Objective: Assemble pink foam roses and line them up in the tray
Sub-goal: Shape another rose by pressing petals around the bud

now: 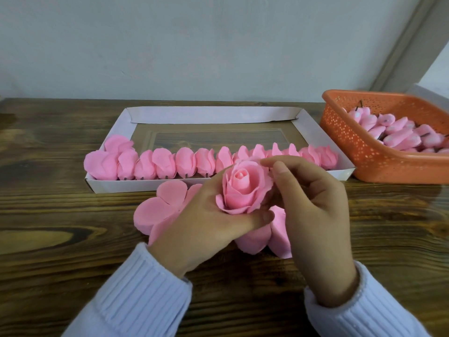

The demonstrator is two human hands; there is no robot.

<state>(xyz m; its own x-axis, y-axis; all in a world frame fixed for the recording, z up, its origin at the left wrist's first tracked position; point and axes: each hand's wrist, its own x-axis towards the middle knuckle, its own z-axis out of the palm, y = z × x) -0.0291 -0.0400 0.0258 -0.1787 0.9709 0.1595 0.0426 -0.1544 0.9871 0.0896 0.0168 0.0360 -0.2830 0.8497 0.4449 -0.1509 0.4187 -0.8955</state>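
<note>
We grip one pink foam rose (243, 188) at its base in our left hand (206, 215); our right hand (315, 215) pinches its outer petal. Beyond: white cardboard tray (136, 184), one rose row (184, 164).

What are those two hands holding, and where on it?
A pink foam rose. The left hand cups its base, thumb across the lowest petals; the right hand curls its fingers around the outer petals on the other side.

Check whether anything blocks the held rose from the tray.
The rose, in left hand and right hand, faces a full row of finished roses along the tray's near wall. Free floor lies behind; it likely goes over them.
</note>
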